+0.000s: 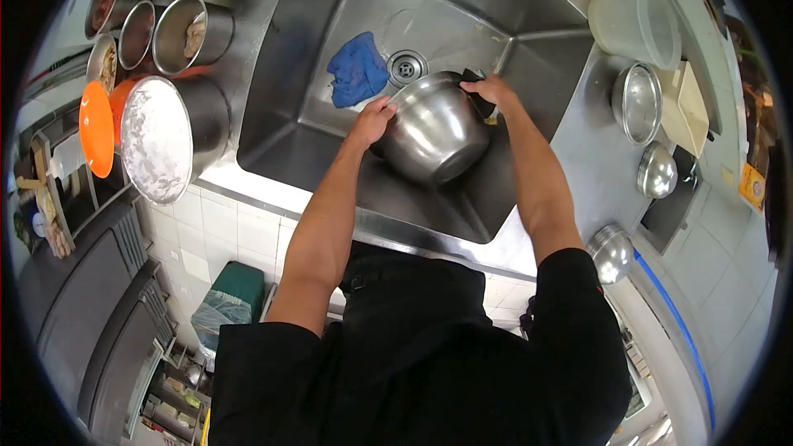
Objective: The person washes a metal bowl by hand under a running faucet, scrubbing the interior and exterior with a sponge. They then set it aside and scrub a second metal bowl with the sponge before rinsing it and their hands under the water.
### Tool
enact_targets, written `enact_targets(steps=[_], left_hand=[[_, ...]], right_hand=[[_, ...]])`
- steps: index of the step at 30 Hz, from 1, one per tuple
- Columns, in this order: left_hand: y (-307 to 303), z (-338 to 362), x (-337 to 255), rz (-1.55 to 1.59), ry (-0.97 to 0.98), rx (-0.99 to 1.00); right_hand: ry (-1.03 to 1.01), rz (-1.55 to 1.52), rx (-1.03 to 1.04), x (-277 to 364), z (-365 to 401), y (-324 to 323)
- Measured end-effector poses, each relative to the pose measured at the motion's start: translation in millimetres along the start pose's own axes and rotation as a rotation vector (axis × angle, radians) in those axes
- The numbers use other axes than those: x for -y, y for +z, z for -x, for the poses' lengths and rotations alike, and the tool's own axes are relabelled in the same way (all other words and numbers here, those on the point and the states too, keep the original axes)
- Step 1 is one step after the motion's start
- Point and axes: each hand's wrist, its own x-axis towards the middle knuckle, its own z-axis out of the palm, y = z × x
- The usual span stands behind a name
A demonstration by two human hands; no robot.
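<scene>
A large stainless steel mixing bowl is tilted over the sink, its rounded outside and base turned toward me. My left hand is closed on the rim at the bowl's left side. At the right side, my right hand is closed around a dark scrubbing pad held against the rim. The inside of the bowl is hidden from me. A crumpled blue cloth lies on the sink floor, left of the round drain.
Metal containers of food and a large flour-dusted pot stand on the left counter, beside an orange lid. Along the right counter are a translucent plastic tub, a metal bowl and a smaller bowl.
</scene>
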Motion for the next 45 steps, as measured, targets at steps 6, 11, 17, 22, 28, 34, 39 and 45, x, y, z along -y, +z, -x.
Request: enact_targets(steps=[6, 11, 17, 22, 28, 34, 39, 45], left_hand=[[-1, 5, -7, 0.015, 0.010, -0.005], [4, 14, -33, -0.121, 0.020, -0.022], [6, -2, -21, -0.091, -0.014, 0.006], [15, 15, -44, -0.158, 0.010, -0.018], [10, -6, -12, -0.177, -0.018, -0.016], [8, -13, 0, -0.152, -0.012, -0.068], [11, 1, -23, -0.087, 0.060, 0.030], [11, 7, -26, -0.160, 0.066, -0.014]], right_hand=[[-0.005, -0.019, -0.115, -5, -5, 9], [-0.165, 0.063, -0.016, 28, 4, 9], [-0.285, 0.149, -0.105, 33, 21, 11], [-0.221, 0.067, -0.099, 6, 42, -5], [-0.285, 0.001, -0.026, 0, 68, 0], [-0.427, 0.043, -0.325, -2, 66, 23], [-0.299, -0.052, -0.320, 0, 73, 23], [-0.224, -0.095, -0.198, 1, 72, 18]])
